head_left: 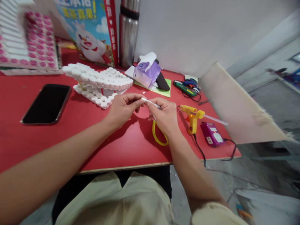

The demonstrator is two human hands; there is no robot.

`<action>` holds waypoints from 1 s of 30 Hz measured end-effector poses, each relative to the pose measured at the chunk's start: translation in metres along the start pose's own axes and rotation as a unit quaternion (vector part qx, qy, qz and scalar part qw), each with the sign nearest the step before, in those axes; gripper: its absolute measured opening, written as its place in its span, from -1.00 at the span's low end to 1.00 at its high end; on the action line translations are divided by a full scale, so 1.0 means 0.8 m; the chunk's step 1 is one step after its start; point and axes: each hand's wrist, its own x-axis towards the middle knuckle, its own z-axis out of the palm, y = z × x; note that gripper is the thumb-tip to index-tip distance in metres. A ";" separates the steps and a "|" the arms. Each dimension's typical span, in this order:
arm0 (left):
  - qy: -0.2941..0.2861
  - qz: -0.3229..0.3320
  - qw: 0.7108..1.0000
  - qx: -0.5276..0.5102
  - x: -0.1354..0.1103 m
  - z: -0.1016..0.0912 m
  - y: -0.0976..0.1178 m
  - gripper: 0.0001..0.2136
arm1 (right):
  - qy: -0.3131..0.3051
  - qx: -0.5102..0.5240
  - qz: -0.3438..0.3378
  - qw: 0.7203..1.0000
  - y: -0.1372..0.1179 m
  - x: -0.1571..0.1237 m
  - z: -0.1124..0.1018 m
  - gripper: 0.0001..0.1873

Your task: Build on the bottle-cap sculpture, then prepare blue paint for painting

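Above the red table, my left hand (122,110) pinches one end of a small, thin white piece (145,100) between thumb and fingertips. My right hand (165,114) is closed on the same piece from the other side, and its fingers partly cover it. Beneath my right hand shows a yellow loop (160,141), like a handle; whether that hand also holds it I cannot tell. Just beyond my left hand stands a two-level model (103,79) covered in round white discs. A tiny white scrap (143,92) lies past the fingertips.
A phone (48,104) lies left. Right are a yellow glue gun (192,118) with a lit light, a purple power strip (212,134), cords and a green tool (185,88). Behind stand a tissue pack (147,73), a steel flask (128,37) and a printed bag (91,34).
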 end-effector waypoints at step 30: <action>-0.061 -0.005 0.998 0.002 0.000 -0.009 0.002 -0.84 | -0.065 -0.061 -0.073 0.993 0.005 0.003 -0.015 -0.78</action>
